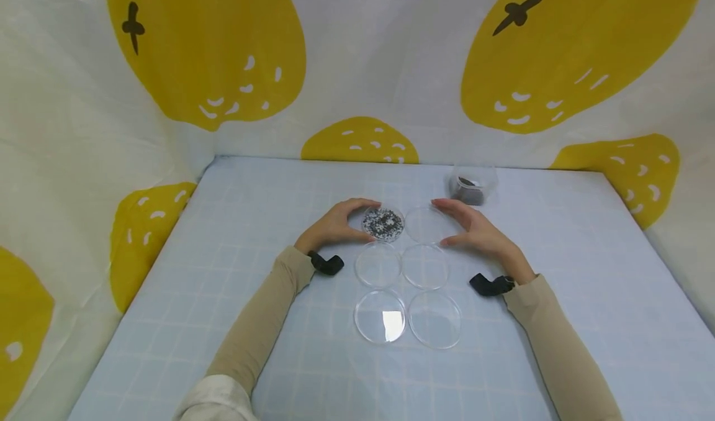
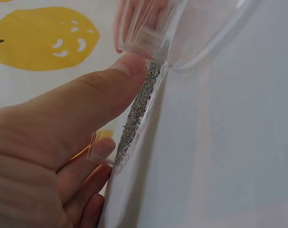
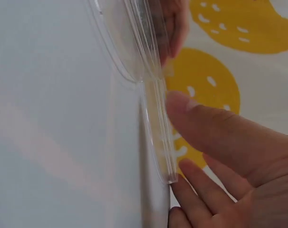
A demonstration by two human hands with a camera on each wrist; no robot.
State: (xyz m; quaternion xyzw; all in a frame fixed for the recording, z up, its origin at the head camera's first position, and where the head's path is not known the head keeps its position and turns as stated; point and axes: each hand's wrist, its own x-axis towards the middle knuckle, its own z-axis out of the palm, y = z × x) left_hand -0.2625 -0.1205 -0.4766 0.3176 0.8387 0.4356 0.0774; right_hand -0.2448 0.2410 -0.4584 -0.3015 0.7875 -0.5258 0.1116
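Observation:
A round clear petri dish [image 1: 383,223] with a layer of dark and pale grains [image 2: 140,102] in it stands at the back left of a group of clear dishes. My left hand [image 1: 342,223] grips its rim from the left, thumb on the near side and fingers on the far side. Beside it on the right is a clear petri dish [image 1: 422,224] with no grains visible. Around that dish's right edge curves my right hand [image 1: 473,230], thumb near and fingers far; in the right wrist view the thumb [image 3: 182,107] lies at its rim.
Two more clear dishes, one on the left [image 1: 378,265] and one on the right [image 1: 426,266], lie nearer me. Closer still are another left dish [image 1: 374,321] and right dish [image 1: 435,319]. Behind my right hand stands a clear plastic container [image 1: 473,184] with dark contents.

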